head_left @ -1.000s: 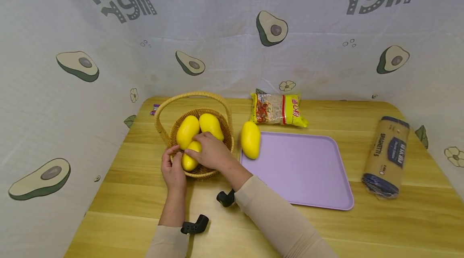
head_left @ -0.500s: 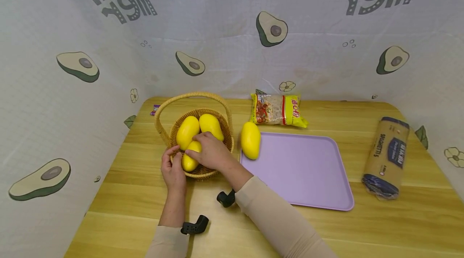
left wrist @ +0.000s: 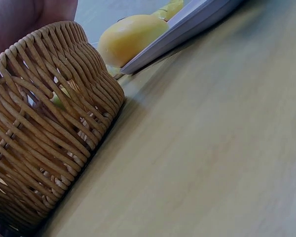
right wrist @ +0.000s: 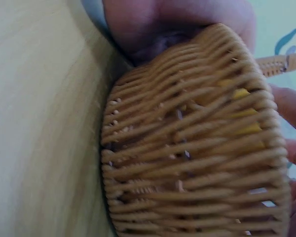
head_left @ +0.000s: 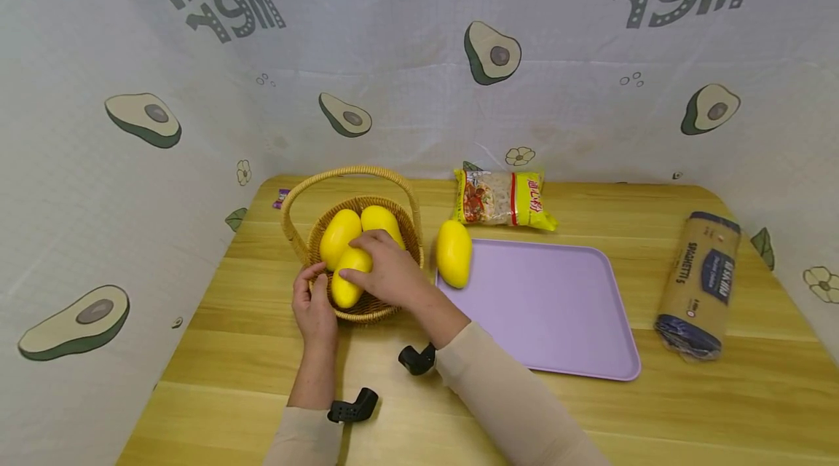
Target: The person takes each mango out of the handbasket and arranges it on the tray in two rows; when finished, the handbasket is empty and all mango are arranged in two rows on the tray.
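1. Head view: the near mango (head_left: 347, 292), inside the wicker basket (head_left: 373, 316), is pinched by the right hand (head_left: 392, 273); it could slip, its skin seeming smooth. The rim is gripped by the left hand (head_left: 315, 312). Two far mangoes (head_left: 339, 237) are also contained.
2. Left wrist view: a fourth mango (left wrist: 130, 39) is seen at the tray (left wrist: 180, 37).
3. Right wrist view: yellow is glimpsed through the weave; the right hand's hold cannot be told.

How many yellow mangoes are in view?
4: one mango held by the right hand at the wicker basket; a left mango and right mango behind it, inside; a fourth mango at the far left corner of the purple tray. More may be hidden underneath.
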Demonstrator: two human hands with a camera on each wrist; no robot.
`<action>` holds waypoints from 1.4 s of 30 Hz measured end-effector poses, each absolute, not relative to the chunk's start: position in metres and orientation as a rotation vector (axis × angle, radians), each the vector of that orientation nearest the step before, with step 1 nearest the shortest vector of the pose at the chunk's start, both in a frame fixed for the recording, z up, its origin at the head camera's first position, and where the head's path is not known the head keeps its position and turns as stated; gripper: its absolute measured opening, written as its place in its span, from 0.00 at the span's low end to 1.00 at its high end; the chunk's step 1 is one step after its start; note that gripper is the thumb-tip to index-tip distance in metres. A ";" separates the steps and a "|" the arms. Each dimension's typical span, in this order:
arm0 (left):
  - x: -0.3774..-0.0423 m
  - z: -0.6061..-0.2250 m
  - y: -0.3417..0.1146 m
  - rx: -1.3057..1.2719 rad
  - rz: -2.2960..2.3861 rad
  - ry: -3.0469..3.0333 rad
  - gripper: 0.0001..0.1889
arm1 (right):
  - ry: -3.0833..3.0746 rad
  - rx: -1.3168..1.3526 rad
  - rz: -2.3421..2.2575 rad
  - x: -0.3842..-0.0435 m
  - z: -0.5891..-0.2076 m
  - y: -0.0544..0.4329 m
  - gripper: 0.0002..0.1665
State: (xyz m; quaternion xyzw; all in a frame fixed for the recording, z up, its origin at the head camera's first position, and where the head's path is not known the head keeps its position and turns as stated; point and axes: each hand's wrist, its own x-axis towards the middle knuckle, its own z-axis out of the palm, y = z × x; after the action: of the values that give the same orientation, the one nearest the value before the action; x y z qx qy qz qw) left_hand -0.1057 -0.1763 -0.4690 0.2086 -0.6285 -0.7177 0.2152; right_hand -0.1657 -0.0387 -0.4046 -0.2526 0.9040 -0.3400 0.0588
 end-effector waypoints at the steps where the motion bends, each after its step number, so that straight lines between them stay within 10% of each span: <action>1: -0.106 -0.469 -0.176 0.576 -1.982 -1.746 0.15 | 2.735 -0.761 -1.063 -0.165 -0.403 -0.036 0.34; 42: -0.106 -0.471 -0.176 0.576 -1.970 -1.736 0.12 | 2.441 -0.730 -1.456 -0.122 -0.379 0.083 0.41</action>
State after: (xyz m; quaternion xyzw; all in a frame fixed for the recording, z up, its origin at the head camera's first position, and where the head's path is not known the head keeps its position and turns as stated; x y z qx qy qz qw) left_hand -0.1062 -0.1761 -0.4706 0.2089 -0.6293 -0.7141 0.2245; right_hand -0.1218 0.0832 -0.3787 -0.2473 0.8274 -0.4935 0.1031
